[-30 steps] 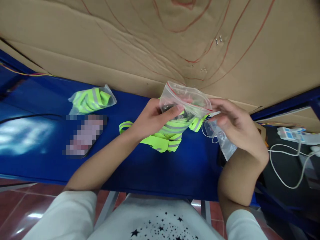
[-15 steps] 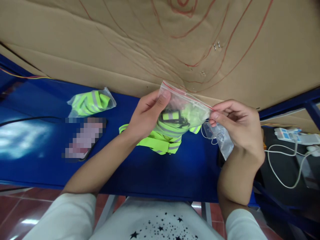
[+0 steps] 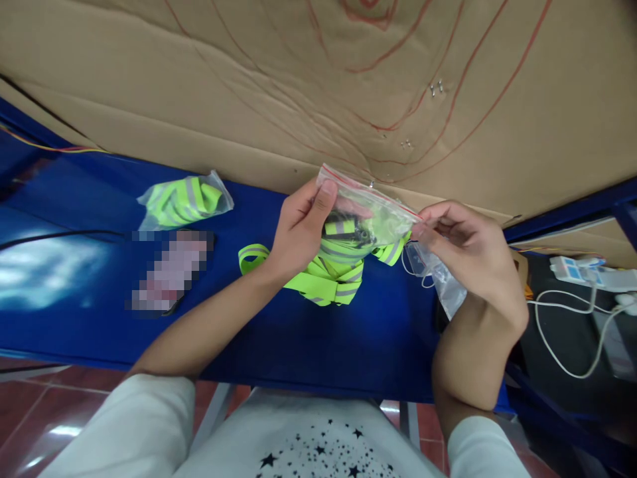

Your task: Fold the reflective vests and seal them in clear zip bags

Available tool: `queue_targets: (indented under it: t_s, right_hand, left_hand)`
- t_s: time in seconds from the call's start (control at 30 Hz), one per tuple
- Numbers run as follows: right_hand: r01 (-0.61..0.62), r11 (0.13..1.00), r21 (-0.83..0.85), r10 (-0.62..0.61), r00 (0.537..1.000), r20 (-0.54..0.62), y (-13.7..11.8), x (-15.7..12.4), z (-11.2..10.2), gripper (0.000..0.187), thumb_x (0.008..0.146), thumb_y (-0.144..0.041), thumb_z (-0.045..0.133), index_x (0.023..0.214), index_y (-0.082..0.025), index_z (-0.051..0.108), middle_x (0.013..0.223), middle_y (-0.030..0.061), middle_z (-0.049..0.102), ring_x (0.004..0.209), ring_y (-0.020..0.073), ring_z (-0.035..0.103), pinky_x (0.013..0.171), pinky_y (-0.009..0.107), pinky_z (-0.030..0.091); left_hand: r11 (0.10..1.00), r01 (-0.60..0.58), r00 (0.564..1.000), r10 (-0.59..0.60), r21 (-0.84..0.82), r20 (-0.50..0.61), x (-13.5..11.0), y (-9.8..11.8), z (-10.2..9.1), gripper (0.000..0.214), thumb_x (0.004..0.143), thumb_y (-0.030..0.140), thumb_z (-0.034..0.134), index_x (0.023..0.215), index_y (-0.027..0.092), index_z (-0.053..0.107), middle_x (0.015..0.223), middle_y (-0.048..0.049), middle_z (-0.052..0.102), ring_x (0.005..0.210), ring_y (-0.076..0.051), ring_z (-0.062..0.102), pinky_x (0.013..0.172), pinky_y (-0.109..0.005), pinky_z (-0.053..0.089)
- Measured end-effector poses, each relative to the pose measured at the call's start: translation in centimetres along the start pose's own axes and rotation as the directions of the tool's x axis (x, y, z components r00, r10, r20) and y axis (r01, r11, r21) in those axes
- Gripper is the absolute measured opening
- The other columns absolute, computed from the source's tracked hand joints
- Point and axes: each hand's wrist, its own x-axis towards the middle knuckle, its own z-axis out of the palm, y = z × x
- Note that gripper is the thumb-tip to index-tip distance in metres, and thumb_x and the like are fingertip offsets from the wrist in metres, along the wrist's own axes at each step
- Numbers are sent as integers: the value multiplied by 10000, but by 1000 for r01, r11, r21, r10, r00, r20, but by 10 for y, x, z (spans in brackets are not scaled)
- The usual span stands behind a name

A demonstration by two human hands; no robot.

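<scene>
A clear zip-lock bag point(image 3: 385, 216) with a red line along its top edge is stretched between my two hands. My left hand point(image 3: 303, 229) pinches its left top corner, thumb in front and fingers behind the plastic. With thumb and forefinger, my right hand point(image 3: 462, 242) grips the right end of the seal. Neon-yellow reflective straps point(image 3: 328, 285) with grey stripes and dark buckles lie behind and below the bag. Whether any strap is inside the bag I cannot tell. One strap loop point(image 3: 253, 257) sticks out left of my left wrist.
Another clear bag with folded yellow straps point(image 3: 186, 199) lies at the left on the blue table point(image 3: 318, 352), above a blurred phone point(image 3: 172, 272). An empty plastic bag point(image 3: 448, 285) sits by my right wrist. White cables and a power strip point(image 3: 580, 272) are at right; cardboard point(image 3: 249, 119) stands behind.
The bag's right end has dropped slightly with my right hand. My left hand keeps its pinch at the left corner. The whole view has shifted a little.
</scene>
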Motion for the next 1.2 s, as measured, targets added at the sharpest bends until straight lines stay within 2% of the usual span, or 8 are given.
queue_targets:
  t_s: [0.2,0.37,0.53,0.67,0.77,0.87,1.03,1.2]
  right_hand:
    - [28,999,32,-25,997,-78,4,5,7,113,892,-299,753,831,-234,684,728,-6,627,653,144,558,626,311,479]
    - [91,996,8,-90,994,-56,4,4,12,48,900,-247,708,864,-238,677,788,-8,641,681,140,563,660,315,480]
    - [127,988,-84,-133,989,-70,0,3,14,50,884,-215,683,847,-242,661,786,-9,632,708,152,566,693,327,479]
    - [145,981,-128,-151,988,-41,-4,3,15,52,872,-219,691,847,-252,660,802,0,640,728,165,565,720,349,477]
    - [145,983,-112,-150,988,-37,-4,3,17,63,882,-242,683,830,-254,649,781,0,625,708,163,543,697,348,463]
    - [125,987,-101,-131,990,-46,-4,3,20,76,891,-298,691,838,-256,656,789,7,623,712,167,542,688,349,469]
    - [113,990,-80,-118,991,-61,-6,3,25,111,885,-334,708,834,-259,646,785,10,619,687,161,523,645,339,455]
    - [114,986,-117,-122,990,-63,-9,2,29,65,876,-272,696,845,-256,641,769,1,615,674,152,519,634,328,444]
  left_hand:
    - [1000,27,999,-27,-7,-16,0,-4,0,460,971,663,611,1007,240,790,934,-51,775,1135,-280,735,918,-382,633]
    - [1000,16,1000,-16,-20,-4,-2,-6,1,434,997,623,596,977,234,787,940,-49,770,1082,-264,750,905,-373,628]
    - [999,46,999,-46,-16,7,-6,-3,1,442,986,638,603,995,235,785,928,-55,778,1103,-272,749,884,-364,634]
    - [1000,9,999,-9,10,38,-8,3,3,420,1008,598,594,1018,231,798,894,-53,791,1051,-255,765,866,-350,643]
    - [999,-33,997,33,-7,75,-9,7,3,375,1049,523,562,1045,240,808,861,-36,795,964,-226,779,825,-328,644]
    - [997,-68,992,65,28,105,-10,9,3,343,1066,476,553,1076,246,809,886,-26,802,976,-213,776,815,-306,633]
    - [992,-65,993,54,110,102,-13,9,2,382,1060,515,539,1016,246,807,922,-34,804,952,-225,768,813,-334,620]
    - [988,-74,993,60,137,106,-14,10,3,388,1042,550,556,1012,257,809,950,-35,799,888,-212,748,790,-330,599]
